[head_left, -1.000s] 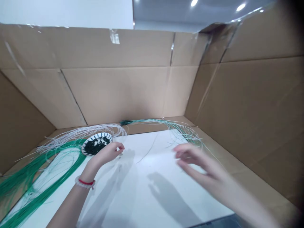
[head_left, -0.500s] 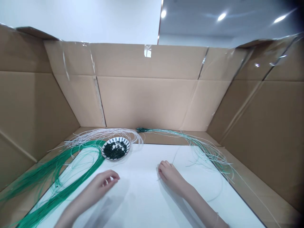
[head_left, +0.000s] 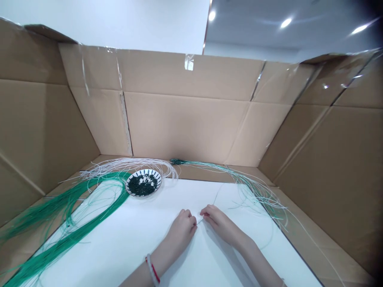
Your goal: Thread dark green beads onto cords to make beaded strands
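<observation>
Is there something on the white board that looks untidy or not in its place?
Yes: a few loose strands of the green bundle stray over the white board at left, outside the main curve, so it looks untidy.

Ceiling lights (head_left: pixel 286 22) shine above cardboard walls (head_left: pixel 185 123).

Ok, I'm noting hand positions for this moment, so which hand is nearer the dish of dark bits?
Left. The left hand is nearer the person than the dish and off to its right; the right hand is farther right.
</observation>
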### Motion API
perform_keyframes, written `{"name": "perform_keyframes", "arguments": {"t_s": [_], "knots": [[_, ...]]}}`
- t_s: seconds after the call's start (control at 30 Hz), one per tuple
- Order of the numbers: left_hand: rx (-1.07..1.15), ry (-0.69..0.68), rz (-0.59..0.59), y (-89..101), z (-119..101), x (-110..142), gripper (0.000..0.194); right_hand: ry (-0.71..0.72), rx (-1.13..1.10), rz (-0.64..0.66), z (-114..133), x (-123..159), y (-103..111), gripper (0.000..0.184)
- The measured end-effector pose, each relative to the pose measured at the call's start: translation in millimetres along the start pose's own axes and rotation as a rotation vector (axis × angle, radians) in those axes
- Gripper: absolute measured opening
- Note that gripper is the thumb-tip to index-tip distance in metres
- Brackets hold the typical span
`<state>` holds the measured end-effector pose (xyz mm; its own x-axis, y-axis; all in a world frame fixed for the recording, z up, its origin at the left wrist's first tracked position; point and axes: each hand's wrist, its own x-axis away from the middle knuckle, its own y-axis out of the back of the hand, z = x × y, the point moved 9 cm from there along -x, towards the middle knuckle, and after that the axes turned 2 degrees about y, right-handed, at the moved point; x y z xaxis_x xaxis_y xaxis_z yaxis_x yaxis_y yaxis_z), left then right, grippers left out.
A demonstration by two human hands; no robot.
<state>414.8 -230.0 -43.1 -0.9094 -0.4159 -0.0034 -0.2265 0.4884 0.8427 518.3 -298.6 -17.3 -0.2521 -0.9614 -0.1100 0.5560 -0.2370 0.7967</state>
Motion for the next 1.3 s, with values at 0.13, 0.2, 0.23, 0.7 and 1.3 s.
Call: {"name": "perform_keyframes", "arguments": {"t_s": [0.13,0.2,0.23,0.7,1.3], "knots": [[0.010,-0.011,-0.018,5.8,3,1,0.018,0.014,-0.082,-0.007,-4,3,4,0.015],[0.035,-0.013,-0.037,18.8,4,5,0.010,0.026,-0.127,-0.023,1,4,5,0.015],[0.054,-0.013,-0.048,27.6,3,8,0.007,0.037,-0.151,-0.030,6,4,5,0.014],[0.771,0.021,-0.288,129.5,10,66,0.024,0.217,-0.361,-0.281,107,-6,37,0.023],[1.240,0.245,-0.677,130.1,7,79,0.025,0.120,-0.407,-0.541,139,18,34,0.013]]}}
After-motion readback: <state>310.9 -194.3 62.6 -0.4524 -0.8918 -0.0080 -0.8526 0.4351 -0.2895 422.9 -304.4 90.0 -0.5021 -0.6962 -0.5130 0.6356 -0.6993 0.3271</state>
